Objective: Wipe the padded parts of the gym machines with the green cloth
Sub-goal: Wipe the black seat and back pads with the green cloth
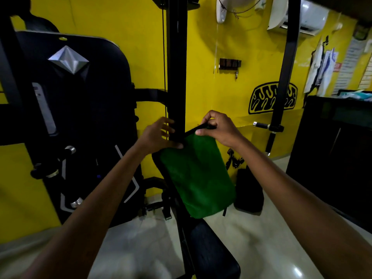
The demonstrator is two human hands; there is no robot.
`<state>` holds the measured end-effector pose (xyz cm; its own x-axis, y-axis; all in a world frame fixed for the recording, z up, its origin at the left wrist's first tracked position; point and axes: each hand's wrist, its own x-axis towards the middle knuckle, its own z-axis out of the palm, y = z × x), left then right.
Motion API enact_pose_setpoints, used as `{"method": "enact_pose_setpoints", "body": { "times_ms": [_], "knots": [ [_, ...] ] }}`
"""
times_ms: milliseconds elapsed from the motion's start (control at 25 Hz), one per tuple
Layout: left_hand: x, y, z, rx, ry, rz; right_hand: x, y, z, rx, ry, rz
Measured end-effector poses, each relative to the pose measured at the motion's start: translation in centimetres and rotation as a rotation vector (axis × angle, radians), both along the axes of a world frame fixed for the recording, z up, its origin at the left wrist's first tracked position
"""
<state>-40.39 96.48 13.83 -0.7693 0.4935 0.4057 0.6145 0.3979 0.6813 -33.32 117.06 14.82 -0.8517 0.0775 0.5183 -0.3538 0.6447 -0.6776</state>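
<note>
Right hand: fingers curled, pinching the far right top corner of the green cloth against the top edge of the back pad. Left hand: thumb pressing the cloth's top left corner, fingers loosely spread and touching the black upright behind; no clear grip around anything. Cloth draped flat down the tilted back pad, lower edge hanging just above the seat pad of the bench, nearer the camera. Likely light, soft and limp, prone to bunching or sliding on smooth vinyl; best held by the top corners or flattened under a palm.
</note>
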Motion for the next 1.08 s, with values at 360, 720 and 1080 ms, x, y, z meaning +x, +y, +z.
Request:
{"method": "enact_pose_setpoints", "body": {
  "times_ms": [360,720,1080],
  "knots": [
    [1.0,4.8,-0.4,0.082,0.147,-0.009,2.7,1.2,-2.4,-0.066,-0.323,0.072],
    [-0.7,0.3,2.4,0.399,-0.059,0.139,5.1,1.9,-10.8,-0.290,-0.626,-0.099],
    [0.3,3.5,-1.4,0.276,-0.100,0.207,1.2,-1.6,-0.5,-0.346,-0.320,-0.206]
  ]
}}
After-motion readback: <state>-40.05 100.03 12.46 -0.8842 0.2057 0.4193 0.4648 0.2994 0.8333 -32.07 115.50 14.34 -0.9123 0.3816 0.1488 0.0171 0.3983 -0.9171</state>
